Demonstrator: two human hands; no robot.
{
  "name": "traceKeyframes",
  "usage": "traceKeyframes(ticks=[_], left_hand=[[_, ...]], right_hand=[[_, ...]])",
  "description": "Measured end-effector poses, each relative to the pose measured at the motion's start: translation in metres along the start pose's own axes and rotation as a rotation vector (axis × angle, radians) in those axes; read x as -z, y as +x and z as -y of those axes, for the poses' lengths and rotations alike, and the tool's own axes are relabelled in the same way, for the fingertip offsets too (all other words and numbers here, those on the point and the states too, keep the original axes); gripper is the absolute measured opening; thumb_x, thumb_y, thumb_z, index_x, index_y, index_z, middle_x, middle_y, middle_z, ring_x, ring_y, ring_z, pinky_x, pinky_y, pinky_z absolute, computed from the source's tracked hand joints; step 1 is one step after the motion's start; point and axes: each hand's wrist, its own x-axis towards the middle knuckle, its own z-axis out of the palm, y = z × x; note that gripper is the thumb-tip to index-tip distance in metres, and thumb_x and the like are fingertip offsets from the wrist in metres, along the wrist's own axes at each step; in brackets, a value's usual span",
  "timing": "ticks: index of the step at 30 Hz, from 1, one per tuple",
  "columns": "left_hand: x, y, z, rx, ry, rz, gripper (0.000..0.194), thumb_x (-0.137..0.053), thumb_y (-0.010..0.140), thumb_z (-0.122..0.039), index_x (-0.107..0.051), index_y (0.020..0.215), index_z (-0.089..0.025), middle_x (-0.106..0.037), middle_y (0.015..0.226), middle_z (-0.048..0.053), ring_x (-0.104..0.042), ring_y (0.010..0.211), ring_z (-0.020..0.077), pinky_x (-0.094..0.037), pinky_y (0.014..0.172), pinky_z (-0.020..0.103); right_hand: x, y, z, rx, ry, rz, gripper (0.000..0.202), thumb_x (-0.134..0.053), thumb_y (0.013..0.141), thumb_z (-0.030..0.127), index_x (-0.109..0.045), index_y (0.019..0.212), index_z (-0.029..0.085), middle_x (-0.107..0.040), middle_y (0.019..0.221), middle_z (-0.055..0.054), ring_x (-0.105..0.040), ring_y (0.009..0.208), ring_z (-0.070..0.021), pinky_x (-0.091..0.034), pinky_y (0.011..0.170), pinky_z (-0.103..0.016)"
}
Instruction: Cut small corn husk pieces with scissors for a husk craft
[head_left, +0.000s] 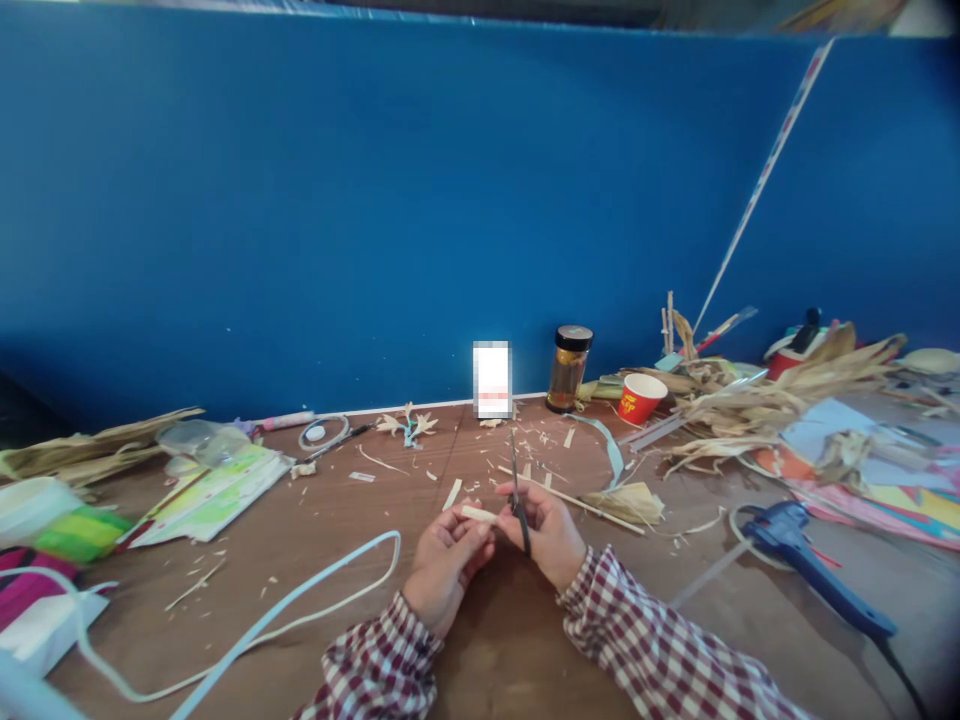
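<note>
Over the brown table [360,570], my left hand [448,560] pinches a small pale strip of husk [478,514]. My right hand [547,535] holds dark scissors [516,490], blades pointing up and away, and its fingertips touch the strip's right end. Both hands are close together. Small pale scraps [452,494] lie just beyond them. A husk piece [626,502] with a thin stick lies to the right of my right hand.
A lidded jar [568,370] and red paper cup [643,398] stand near the blue partition [375,200]. A blue glue gun [821,565] lies right, below dried husks [795,395]. A white cable [300,592] loops at left near a painted sheet [210,490].
</note>
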Motion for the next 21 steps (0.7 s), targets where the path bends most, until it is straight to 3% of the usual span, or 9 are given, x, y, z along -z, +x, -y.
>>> traceKeyframes(ticks=[3,12,16,21], left_hand=[[0.001,0.001,0.002,0.011,-0.006,-0.006,0.021,-0.077,0.055,-0.018,-0.061,0.066,-0.011,-0.06,0.059,0.0,-0.056,0.053,0.0059,-0.05,0.053,0.013],[0.009,0.004,-0.008,-0.031,-0.046,-0.12,0.02,-0.075,0.058,-0.018,-0.061,0.071,-0.014,-0.057,0.057,-0.003,-0.055,0.049,0.0051,-0.049,0.045,0.013],[0.008,0.004,-0.01,-0.055,-0.06,-0.151,0.02,-0.074,0.059,-0.013,-0.063,0.075,-0.013,-0.061,0.062,-0.001,-0.057,0.051,0.0059,-0.05,0.048,0.014],[0.01,0.008,-0.011,-0.09,-0.084,-0.129,0.026,-0.075,0.057,-0.013,-0.062,0.079,-0.012,-0.066,0.071,0.004,-0.062,0.06,0.011,-0.053,0.054,0.018]], right_hand=[[-0.001,-0.001,0.0,-0.022,0.005,0.008,0.041,-0.071,0.062,0.028,-0.053,0.097,0.017,-0.055,0.067,0.003,-0.052,0.058,-0.0103,-0.041,0.053,-0.022],[0.004,0.0,0.003,0.018,-0.244,0.016,0.034,-0.066,0.068,0.031,-0.054,0.098,0.018,-0.052,0.065,0.003,-0.048,0.058,-0.0115,-0.04,0.054,-0.024],[0.006,-0.006,0.003,0.078,-0.363,0.123,0.04,-0.063,0.072,0.032,-0.052,0.108,0.019,-0.054,0.074,0.001,-0.049,0.064,-0.0123,-0.04,0.059,-0.023],[-0.001,-0.015,0.003,0.044,-0.385,0.34,0.036,-0.06,0.075,0.035,-0.056,0.106,0.018,-0.052,0.068,0.002,-0.045,0.059,-0.0099,-0.037,0.055,-0.02]])
